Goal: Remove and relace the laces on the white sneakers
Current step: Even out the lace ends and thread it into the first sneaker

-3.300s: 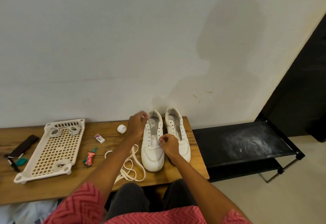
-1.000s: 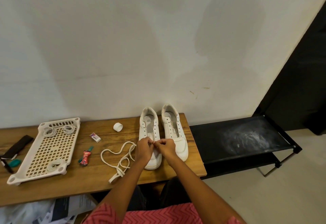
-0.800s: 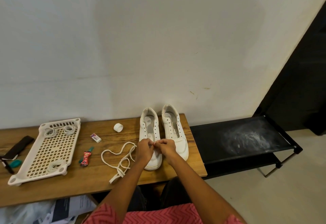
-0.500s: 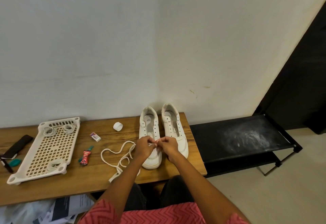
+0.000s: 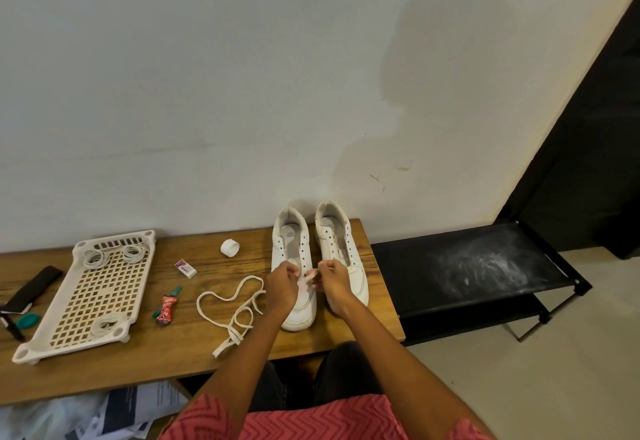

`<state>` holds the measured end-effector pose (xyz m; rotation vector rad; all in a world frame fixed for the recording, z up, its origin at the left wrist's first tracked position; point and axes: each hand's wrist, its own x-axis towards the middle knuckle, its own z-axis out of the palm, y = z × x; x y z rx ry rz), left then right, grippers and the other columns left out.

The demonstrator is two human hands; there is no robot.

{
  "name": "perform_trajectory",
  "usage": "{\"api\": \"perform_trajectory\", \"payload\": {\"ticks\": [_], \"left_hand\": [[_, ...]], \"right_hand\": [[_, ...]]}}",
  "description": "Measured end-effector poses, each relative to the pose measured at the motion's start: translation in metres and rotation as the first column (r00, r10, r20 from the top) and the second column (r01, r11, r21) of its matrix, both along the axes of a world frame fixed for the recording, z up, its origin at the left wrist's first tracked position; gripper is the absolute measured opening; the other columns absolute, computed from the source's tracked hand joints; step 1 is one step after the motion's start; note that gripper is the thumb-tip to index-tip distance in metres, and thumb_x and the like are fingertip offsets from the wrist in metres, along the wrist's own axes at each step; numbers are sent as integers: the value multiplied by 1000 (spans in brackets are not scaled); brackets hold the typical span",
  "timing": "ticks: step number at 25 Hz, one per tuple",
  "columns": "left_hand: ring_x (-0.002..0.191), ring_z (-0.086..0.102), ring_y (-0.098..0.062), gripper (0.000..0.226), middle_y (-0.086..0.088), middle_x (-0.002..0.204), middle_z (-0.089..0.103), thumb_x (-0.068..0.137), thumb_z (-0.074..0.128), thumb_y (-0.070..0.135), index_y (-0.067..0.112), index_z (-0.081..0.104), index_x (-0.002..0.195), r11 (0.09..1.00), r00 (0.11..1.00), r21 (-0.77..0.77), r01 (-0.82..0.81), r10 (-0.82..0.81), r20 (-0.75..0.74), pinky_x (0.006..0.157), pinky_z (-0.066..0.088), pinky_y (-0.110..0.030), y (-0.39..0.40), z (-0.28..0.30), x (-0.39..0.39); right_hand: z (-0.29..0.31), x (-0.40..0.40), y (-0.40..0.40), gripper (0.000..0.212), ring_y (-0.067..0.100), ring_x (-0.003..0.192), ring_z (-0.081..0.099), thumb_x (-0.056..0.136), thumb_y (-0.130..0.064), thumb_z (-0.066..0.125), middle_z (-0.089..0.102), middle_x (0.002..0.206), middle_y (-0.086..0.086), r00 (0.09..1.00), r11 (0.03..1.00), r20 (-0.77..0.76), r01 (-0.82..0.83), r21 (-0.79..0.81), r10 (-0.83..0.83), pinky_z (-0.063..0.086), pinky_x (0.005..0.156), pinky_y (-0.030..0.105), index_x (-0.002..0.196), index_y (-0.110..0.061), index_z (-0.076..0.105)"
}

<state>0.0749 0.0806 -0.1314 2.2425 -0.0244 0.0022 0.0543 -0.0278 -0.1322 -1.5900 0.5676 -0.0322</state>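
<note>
My left hand (image 5: 282, 289) and right hand (image 5: 334, 283) are curled over the toe end of the left sneaker (image 5: 294, 266), fingertips pinching a bit of lace between them at the lowest eyelets. A loose lace (image 5: 235, 304) lies coiled on the wooden table (image 5: 194, 353) just left of that shoe. The right sneaker (image 5: 341, 249) stands beside it, unlaced, heels toward the wall. Farther left: white tray (image 5: 86, 294).

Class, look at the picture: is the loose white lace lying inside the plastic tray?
No, the loose lace lies on the bare wooden table, between the tray and the sneakers.
</note>
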Motion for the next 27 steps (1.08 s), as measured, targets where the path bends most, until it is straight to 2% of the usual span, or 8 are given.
{"api": "perform_trajectory", "payload": {"ticks": [4, 6, 10, 13, 15, 20, 24, 27], "left_hand": [[95, 64, -24, 16, -14, 101, 69, 88, 56, -3, 1, 68, 98, 998, 997, 49, 40, -37, -63, 73, 45, -21, 0, 4, 14], [97, 63, -24, 18, -13, 102, 70, 87, 58, -1, 1, 70, 99, 989, 993, 106, 103, -96, -69, 74, 41, -20, 1, 5, 18], [94, 63, -25, 19, -14, 101, 69, 88, 56, -1, 1, 70, 100, 974, 982, 148, 170, -156, -105, 74, 45, -25, 3, 3, 23], [91, 63, -27, 17, -15, 99, 69, 89, 55, 2, 3, 68, 100, 962, 976, 187, 201, -180, -122, 76, 50, -32, 3, 2, 23], [90, 64, -29, 16, -16, 99, 68, 89, 56, 3, 3, 67, 100, 958, 973, 195, 212, -189, -132, 77, 52, -34, 3, 2, 24], [92, 64, -30, 18, -16, 100, 67, 87, 58, 1, 1, 66, 103, 963, 970, 163, 215, -191, -151, 81, 56, -41, 5, 0, 24], [87, 62, -23, 17, -14, 99, 69, 86, 61, 4, 3, 67, 102, 959, 974, 188, 214, -195, -116, 77, 51, -30, 6, 0, 21], [88, 63, -23, 17, -14, 99, 69, 86, 62, 4, 3, 67, 102, 964, 976, 170, 203, -186, -110, 78, 49, -29, 5, -1, 21]], "right_hand": [[1, -2, -11, 11, 9, 64, 57, 94, -6, 53, 62, 78, 2, 992, 972, 30, -111, -210, 119, 47, 50, 12, 93, -6, 65], [-4, -3, -13, 13, 12, 72, 61, 90, -3, 58, 64, 82, 3, 982, 939, 19, -174, -296, 188, 51, 55, 14, 97, -3, 69], [-6, 0, -6, 10, 19, 81, 64, 87, -4, 62, 69, 90, 13, 972, 881, 47, -186, -434, 229, 53, 71, 27, 94, -1, 70], [-5, 1, 1, 10, 14, 78, 59, 86, -4, 63, 70, 89, 14, 975, 828, 46, -159, -537, 217, 42, 64, 11, 90, 0, 70], [-7, 1, 5, 10, 16, 78, 60, 86, -5, 62, 69, 89, 15, 977, 805, 33, -154, -573, 210, 36, 59, 9, 91, 1, 69], [-5, 0, 3, 13, 22, 86, 64, 86, -7, 63, 69, 93, 17, 976, 780, 5, -170, -602, 216, 42, 68, 19, 93, 2, 70], [-3, 3, 6, 14, 21, 88, 64, 88, -10, 64, 69, 95, 15, 977, 758, -13, -175, -629, 214, 41, 69, 17, 96, 0, 69], [-2, 4, 9, 14, 21, 87, 64, 88, -10, 63, 69, 94, 15, 976, 730, -36, -185, -658, 214, 41, 68, 18, 95, 0, 69]]}}
